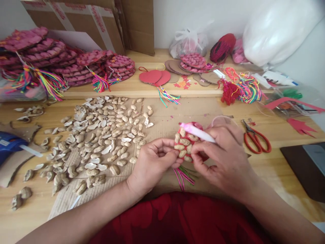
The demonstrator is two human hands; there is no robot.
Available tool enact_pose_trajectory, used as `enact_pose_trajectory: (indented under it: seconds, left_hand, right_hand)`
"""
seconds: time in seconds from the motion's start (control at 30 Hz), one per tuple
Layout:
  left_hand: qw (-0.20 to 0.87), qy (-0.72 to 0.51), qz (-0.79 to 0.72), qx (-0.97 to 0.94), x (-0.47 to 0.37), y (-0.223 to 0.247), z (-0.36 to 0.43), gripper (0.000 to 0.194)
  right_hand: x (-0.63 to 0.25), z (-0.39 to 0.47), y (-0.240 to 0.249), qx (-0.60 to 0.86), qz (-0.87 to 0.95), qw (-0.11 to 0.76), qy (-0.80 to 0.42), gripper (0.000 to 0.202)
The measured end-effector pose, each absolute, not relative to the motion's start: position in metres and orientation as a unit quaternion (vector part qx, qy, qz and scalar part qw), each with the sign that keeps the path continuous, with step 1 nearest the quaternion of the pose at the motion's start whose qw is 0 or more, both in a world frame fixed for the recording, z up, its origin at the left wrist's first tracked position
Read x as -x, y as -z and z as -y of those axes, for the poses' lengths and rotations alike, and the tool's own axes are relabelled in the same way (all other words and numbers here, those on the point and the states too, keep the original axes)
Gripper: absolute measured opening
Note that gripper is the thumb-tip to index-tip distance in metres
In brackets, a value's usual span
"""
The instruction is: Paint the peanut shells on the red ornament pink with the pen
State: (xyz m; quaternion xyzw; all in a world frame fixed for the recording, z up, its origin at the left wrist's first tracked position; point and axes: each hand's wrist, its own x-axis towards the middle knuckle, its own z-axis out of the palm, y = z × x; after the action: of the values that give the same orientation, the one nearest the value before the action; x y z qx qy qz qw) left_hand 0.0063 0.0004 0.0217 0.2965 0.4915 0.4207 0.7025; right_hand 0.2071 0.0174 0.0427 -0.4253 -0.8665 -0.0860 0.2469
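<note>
A red piece covered with peanut shells (185,142) is held between my two hands, over the cardboard sheet. My left hand (154,162) pinches its left lower edge with thumb and fingers. The fingers of my right hand (223,156) are at its right side, and a white marker with a pink tip (198,131) rests in that same hand, pointing left above the shells. Pink and green cords (185,178) hang below the piece. To the left, many peanut shells (101,135) lie scattered on the cardboard (162,123).
Orange-handled scissors (257,140) lie right of my right hand. A blue glue gun (11,142) is at the far left, a dark flat object (304,169) at the right. Behind stand stacked pink discs (120,66), red discs (154,77), tassels (248,89) and a plastic bin (294,98).
</note>
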Motion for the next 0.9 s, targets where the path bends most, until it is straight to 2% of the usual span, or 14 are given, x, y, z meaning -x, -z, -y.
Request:
enact_pose_trajectory:
  seconds: [0.1, 0.27, 0.37, 0.9]
  left_hand:
    - [0.703, -0.442, -0.480, -0.283, -0.005, -0.021, -0.003, 0.017]
    - [0.699, -0.469, -0.472, -0.261, -0.004, -0.017, -0.008, 0.022]
    - [0.679, -0.504, -0.478, -0.238, -0.004, -0.015, -0.010, 0.027]
    - [0.672, -0.513, -0.482, -0.229, -0.005, -0.014, -0.012, 0.037]
  right_hand:
    - [-0.205, -0.015, -0.044, 0.413, 0.874, 0.245, 0.076, 0.006]
    - [-0.208, -0.019, -0.053, 0.422, 0.841, 0.326, 0.091, 0.009]
    - [-0.213, -0.023, -0.056, 0.428, 0.832, 0.346, 0.071, 0.014]
    - [-0.232, -0.027, -0.055, 0.488, 0.799, 0.350, 0.034, 0.010]
